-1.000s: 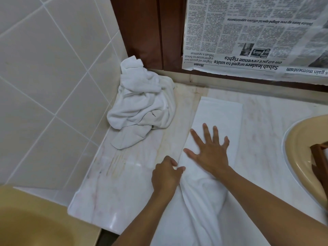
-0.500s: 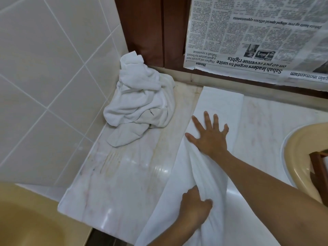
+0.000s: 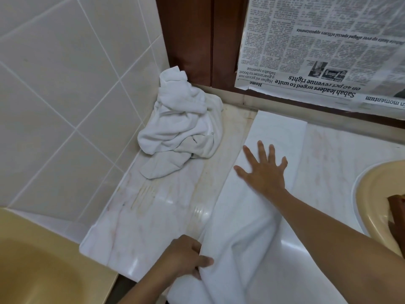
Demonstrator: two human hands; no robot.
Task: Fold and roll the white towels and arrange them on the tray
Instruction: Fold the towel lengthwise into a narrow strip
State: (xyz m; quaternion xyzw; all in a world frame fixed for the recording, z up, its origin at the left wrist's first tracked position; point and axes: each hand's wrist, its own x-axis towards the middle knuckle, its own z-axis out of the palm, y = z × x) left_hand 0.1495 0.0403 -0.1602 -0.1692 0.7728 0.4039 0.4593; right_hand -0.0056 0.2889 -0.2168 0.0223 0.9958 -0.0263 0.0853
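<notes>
Left hand (image 3: 186,255) shifted left, pulling the towel (image 3: 247,227) edge outward.

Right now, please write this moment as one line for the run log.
step: folding towel | left hand: grips near edge of long towel | right hand: flat on it | crumpled towels: waiting in corner

**A bathroom counter**

We take this for a bathroom: glazed wall tiles (image 3: 65,88), a marble vanity counter (image 3: 153,216) set between two beige basins (image 3: 39,266), and newspaper (image 3: 324,51) covering the dark wood-framed window (image 3: 197,40) behind.
</notes>
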